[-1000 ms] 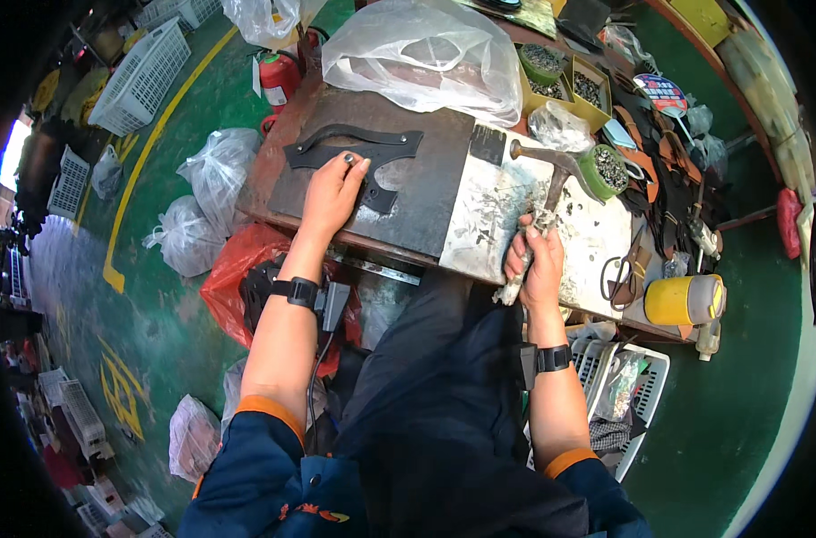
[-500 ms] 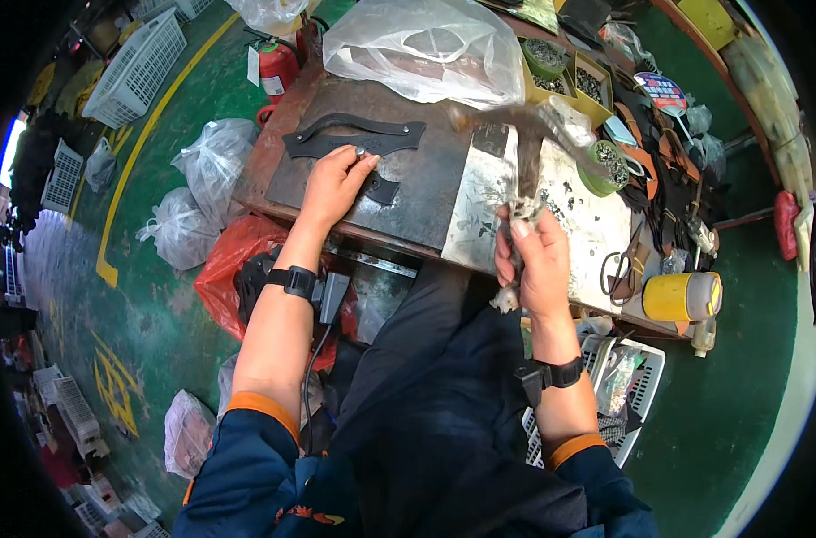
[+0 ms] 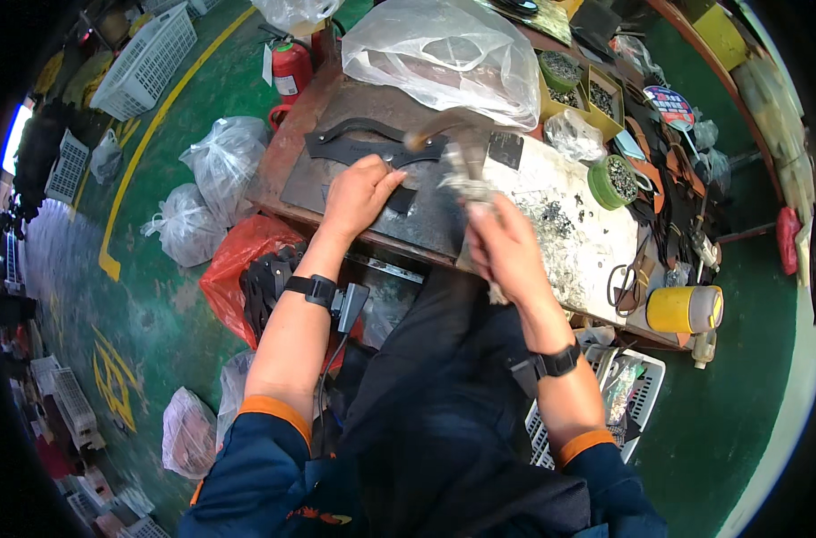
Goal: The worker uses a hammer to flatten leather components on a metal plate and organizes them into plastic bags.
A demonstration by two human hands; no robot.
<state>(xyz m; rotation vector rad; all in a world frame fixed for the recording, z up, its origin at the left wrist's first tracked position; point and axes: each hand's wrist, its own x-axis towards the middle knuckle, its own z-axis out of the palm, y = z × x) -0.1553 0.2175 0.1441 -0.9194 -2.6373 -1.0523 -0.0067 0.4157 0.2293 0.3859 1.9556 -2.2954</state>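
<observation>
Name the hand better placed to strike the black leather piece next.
Right. The right hand grips the hammer, raised above the black leather piece; the left hand lies flat on that piece, pinning it to the bench.

Left hand (image 3: 358,193) flat, fingers forward; right hand (image 3: 506,247) raised, fisted, both forearms bare.

Your left hand (image 3: 361,191) rests on the flat strap piece (image 3: 372,148) lying on the metal plate (image 3: 426,215) on the workbench (image 3: 569,242). Your right hand (image 3: 506,247) is just right of it, above the plate's near edge, holding a hammer (image 3: 453,143) over the plate. Behind the plate sits a plastic bag (image 3: 444,54). To your right on the bench lie a round tin (image 3: 616,179), scissors (image 3: 630,278) and a cylindrical can (image 3: 686,309). Left of the bench, tied bags (image 3: 215,188) sit on the floor, with a fire extinguisher (image 3: 289,70) behind them
</observation>
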